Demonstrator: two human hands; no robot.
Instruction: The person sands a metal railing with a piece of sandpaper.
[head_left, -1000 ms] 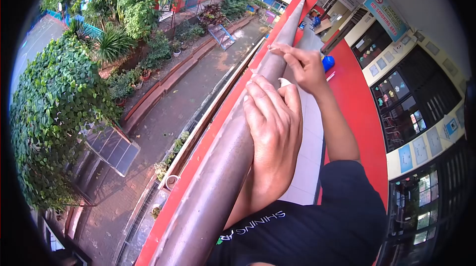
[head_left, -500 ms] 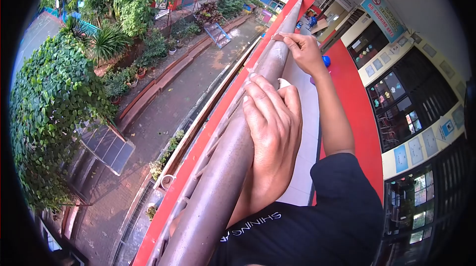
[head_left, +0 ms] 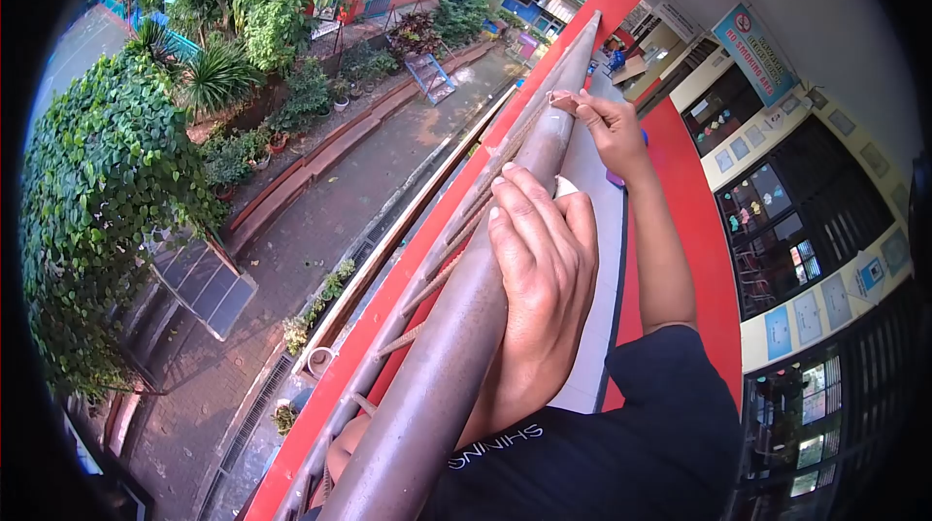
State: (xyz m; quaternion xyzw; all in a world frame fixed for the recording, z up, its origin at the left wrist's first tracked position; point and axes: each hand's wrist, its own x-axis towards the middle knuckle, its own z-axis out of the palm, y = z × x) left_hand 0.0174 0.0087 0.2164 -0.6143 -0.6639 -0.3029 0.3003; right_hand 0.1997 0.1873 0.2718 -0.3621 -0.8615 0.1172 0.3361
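A long brown metal handrail (head_left: 456, 327) runs away from me along a red balcony ledge (head_left: 388, 302). My left hand (head_left: 539, 268) lies over the rail close to my body, fingers curled around it. A small white piece (head_left: 564, 187) shows under its thumb. My right hand (head_left: 610, 128) reaches farther along the rail. Its fingertips pinch a small pale piece (head_left: 560, 98) against the rail's top. What that piece is I cannot make out.
Thin bars (head_left: 442, 268) sit under the rail on the outer side. Far below lie a paved yard (head_left: 320, 230), planters and a leafy hedge (head_left: 107, 201). To the right run the tiled corridor floor (head_left: 602, 259), a red wall and classroom windows (head_left: 786, 220).
My right hand has slid a little farther along the rail. My left hand stays in place. My view has tipped, so more of the bars under the rail show.
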